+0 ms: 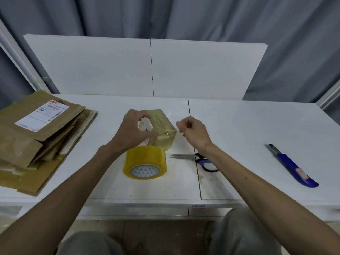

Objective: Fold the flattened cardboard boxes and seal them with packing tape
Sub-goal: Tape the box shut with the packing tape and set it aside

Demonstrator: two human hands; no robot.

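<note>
i judge i'm sealing the small box (163, 126), which sits mid-table just behind the tape roll (145, 162). my left hand (132, 129) pinches a clear tape strip (145, 125) over it; my right hand (193, 130) hangs beside it, loosely curled and empty. next, press the strip flat along the seam

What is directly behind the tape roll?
A small tape-wrapped box on the table. The left hand and the tape roll cover its near-left part, so that side cannot be seen.
</note>
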